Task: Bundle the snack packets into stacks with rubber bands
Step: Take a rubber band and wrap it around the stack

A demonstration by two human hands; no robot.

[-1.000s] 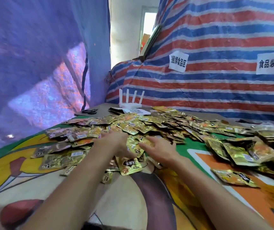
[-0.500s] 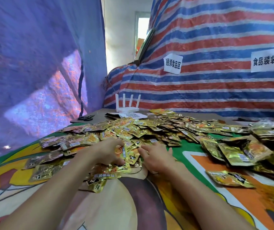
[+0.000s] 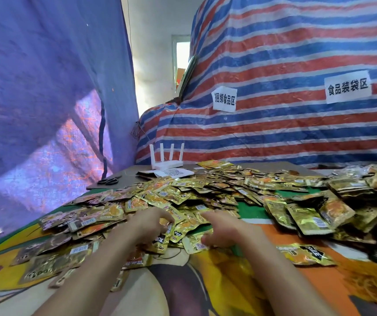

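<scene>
Dozens of gold foil snack packets [image 3: 208,187] lie loose in a wide heap across the table's printed cloth [image 3: 205,290], from the left edge to the far right. At the left hangs a purple tarp [image 3: 46,87], and black scissors [image 3: 110,180] lie on the bare tabletop behind the heap. The left hand [image 3: 147,225] reaches into the near edge of the heap, its fingers curled down round a few packets. Behind the heap stand a white router [image 3: 167,160] and a QR-code card [image 3: 174,173]. The right hand [image 3: 225,229] lies just beside the left, fingers fairly straight over the packets and thumb resting on one, gripping nothing. Two paper signs [image 3: 224,99] hang on the striped tarp [image 3: 297,53]. One packet [image 3: 306,254] lies apart at the right.
</scene>
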